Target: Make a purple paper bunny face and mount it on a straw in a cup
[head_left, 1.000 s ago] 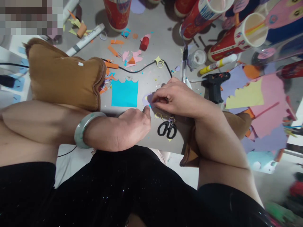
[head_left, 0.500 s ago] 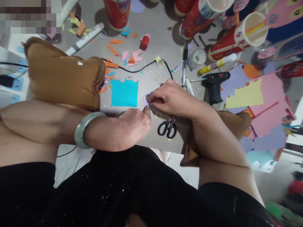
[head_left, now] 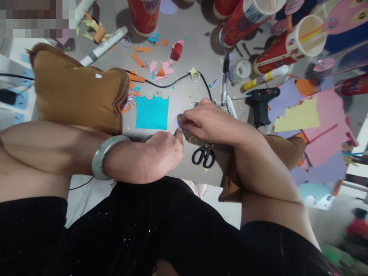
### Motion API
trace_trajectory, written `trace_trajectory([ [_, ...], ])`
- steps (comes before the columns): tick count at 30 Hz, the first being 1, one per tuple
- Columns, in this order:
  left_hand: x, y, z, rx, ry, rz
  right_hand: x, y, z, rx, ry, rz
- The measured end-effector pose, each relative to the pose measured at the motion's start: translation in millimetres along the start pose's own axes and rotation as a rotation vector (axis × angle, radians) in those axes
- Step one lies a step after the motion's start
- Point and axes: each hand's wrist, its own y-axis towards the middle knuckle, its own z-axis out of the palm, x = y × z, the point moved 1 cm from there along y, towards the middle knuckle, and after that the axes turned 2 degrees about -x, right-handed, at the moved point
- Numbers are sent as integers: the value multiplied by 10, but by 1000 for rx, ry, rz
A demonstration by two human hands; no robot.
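My right hand (head_left: 205, 119) is bent down to the table, thumb and fingers pinched at the right edge of a small purple paper cutout (head_left: 176, 120) with a yellow spot. A tiny blue paper piece (head_left: 183, 128) shows at these fingertips. My left hand (head_left: 165, 153) is curled in, its index fingertip almost touching the right fingertips; its other fingers are hidden underneath. A blue paper sheet (head_left: 152, 113) with a scalloped top edge lies left of the cutout. Black-handled scissors (head_left: 204, 156) lie below my right hand, beside yellow paper rings (head_left: 194, 140).
Brown cushions (head_left: 77, 92) flank the work spot. To the right are a black glue gun (head_left: 261, 103), a yellow marker (head_left: 264, 78) and coloured paper sheets (head_left: 324, 126). Red paper cups (head_left: 143, 17) stand at the back. A black cable (head_left: 169, 85) crosses among paper scraps.
Both hands stay almost in place, with only a slight shift at the fingertips. The whole view has moved a little; nothing else visibly differs.
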Motion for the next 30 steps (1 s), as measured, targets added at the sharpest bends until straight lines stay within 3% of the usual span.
trace_trajectory([
  [11,-11,-5,-27,25,118,55,-31,-4,17,-3,-6,-43],
  [30,-9,-6,-20,-12,-3,-1,-52,-67,-14,-104,23,-15],
])
